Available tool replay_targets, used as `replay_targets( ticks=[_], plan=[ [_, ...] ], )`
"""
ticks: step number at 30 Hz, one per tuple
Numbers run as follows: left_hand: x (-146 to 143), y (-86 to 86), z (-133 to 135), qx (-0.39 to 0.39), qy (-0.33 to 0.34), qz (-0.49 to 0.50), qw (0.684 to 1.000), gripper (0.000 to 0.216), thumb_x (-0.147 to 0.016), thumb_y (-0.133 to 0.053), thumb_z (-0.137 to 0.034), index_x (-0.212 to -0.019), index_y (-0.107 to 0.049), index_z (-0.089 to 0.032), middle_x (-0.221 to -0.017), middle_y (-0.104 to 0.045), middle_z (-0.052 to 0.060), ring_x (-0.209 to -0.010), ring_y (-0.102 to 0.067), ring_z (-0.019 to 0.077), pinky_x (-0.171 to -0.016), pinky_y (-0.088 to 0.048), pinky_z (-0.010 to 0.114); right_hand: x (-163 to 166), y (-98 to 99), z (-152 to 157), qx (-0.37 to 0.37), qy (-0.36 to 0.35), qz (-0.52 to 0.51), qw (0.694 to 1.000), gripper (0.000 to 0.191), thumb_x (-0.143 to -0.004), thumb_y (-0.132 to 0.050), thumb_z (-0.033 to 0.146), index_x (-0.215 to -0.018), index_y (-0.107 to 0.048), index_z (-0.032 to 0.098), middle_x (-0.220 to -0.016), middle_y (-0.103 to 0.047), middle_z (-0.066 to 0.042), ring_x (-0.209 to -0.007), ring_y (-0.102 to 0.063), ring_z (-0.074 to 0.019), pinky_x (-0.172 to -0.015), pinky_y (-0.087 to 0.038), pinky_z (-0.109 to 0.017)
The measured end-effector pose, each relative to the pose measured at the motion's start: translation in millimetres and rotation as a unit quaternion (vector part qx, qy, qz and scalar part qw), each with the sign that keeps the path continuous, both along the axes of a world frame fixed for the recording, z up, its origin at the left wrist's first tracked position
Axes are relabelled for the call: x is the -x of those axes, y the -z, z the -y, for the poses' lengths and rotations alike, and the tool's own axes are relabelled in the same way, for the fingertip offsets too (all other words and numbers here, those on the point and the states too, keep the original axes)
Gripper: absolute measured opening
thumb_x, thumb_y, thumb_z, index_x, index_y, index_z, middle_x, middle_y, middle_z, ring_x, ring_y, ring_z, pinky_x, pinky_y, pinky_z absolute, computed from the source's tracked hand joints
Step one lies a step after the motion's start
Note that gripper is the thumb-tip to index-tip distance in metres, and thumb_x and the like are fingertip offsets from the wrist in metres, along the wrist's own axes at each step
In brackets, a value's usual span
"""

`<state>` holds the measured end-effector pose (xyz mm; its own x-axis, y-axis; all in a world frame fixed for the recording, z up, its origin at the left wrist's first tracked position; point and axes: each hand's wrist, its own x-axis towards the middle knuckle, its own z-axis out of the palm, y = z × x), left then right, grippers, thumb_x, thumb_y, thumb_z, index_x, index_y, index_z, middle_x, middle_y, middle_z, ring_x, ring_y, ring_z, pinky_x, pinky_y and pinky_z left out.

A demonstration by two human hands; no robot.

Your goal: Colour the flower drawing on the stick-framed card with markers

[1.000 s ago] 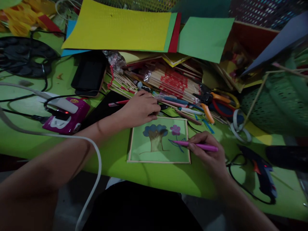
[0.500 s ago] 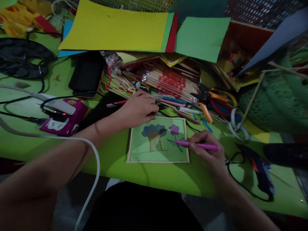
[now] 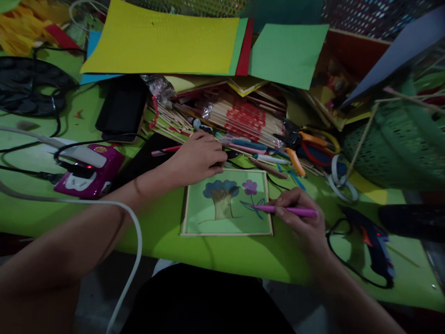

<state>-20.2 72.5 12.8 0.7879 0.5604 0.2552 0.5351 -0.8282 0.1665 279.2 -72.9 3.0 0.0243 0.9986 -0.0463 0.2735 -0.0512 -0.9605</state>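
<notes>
Green table [image 3: 160, 236] | dim light | dark floor [image 3: 95, 297] | framed drawing [image 3: 224, 208] atop

From my head, the single camera faces forward and down, near the framed drawing [image 3: 223, 207], with my dark clothing [image 3: 205, 301] on its near side and the worktop [image 3: 160, 234] stretching around it

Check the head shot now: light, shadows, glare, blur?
Head view: dim overall, bottom corners dark; head view: shadow on the table below the right hand; head view: plastic wrap glints; head view: green basket looks soft, pen tip contact unclear.
</notes>
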Motion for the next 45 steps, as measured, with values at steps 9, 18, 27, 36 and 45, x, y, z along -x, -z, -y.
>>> replay_targets(
  ticks=[9, 18, 27, 36, 45],
  plan=[
    [-0.5, 1.6, -0.1, 0.007, -0.002, 0.006, 1.000, 0.013, -0.095, -0.065, -0.029, -0.086, -0.069, -0.020, -0.087, -0.068, 0.005, -0.095, -0.061, 0.0253, -0.093, -0.038, 0.041, 1.1, -1.2, -0.8, -0.008, -0.002, -0.009, 1.000, 0.016, -0.085, -0.080, 0.036, -0.083, -0.068, 0.026, -0.079, -0.068, -0.001, -0.074, -0.065, -0.0212, -0.067, -0.051, -0.034],
    [-0.1, -0.1, 0.2, 0.003, 0.000, 0.005, 1.000, 0.015, -0.096, -0.065, -0.031, -0.086, -0.068, -0.020, -0.086, -0.068, 0.003, -0.095, -0.061, 0.0249, -0.093, -0.039, 0.041, 0.3, 2.6, 0.3, -0.006, 0.005, -0.008, 1.000, 0.015, -0.085, -0.081, 0.034, -0.084, -0.068, 0.027, -0.079, -0.065, 0.000, -0.074, -0.062, -0.0207, -0.067, -0.050, -0.034],
    [-0.1, 1.2, -0.3, 0.009, -0.002, 0.013, 1.000, 0.013, -0.094, -0.065, -0.029, -0.085, -0.069, -0.020, -0.086, -0.068, 0.004, -0.094, -0.061, 0.0251, -0.094, -0.039, 0.042, 3.2, -0.7, -2.2, -0.006, -0.008, 0.013, 1.000, 0.015, -0.085, -0.081, 0.036, -0.084, -0.068, 0.027, -0.079, -0.065, 0.000, -0.071, -0.060, -0.0200, -0.063, -0.046, -0.033],
    [-0.6, -3.6, 1.7, 0.012, -0.003, 0.007, 1.000, 0.013, -0.094, -0.065, -0.028, -0.085, -0.069, -0.020, -0.086, -0.068, 0.004, -0.094, -0.061, 0.0242, -0.094, -0.039, 0.041, 6.8, -3.6, -3.6, -0.012, -0.018, 0.038, 0.999, 0.016, -0.085, -0.081, 0.034, -0.083, -0.069, 0.024, -0.074, -0.064, 0.000, -0.065, -0.057, -0.0172, -0.057, -0.043, -0.030],
    [-1.7, -4.8, 2.2, 0.008, -0.008, -0.008, 1.000, 0.012, -0.095, -0.065, -0.028, -0.087, -0.070, -0.020, -0.090, -0.070, 0.005, -0.094, -0.062, 0.0246, -0.091, -0.037, 0.041, 9.7, -3.6, -3.5, -0.006, -0.018, 0.052, 0.998, 0.015, -0.086, -0.080, 0.033, -0.085, -0.069, 0.023, -0.075, -0.065, -0.001, -0.064, -0.058, -0.0169, -0.055, -0.044, -0.028]
  ],
)
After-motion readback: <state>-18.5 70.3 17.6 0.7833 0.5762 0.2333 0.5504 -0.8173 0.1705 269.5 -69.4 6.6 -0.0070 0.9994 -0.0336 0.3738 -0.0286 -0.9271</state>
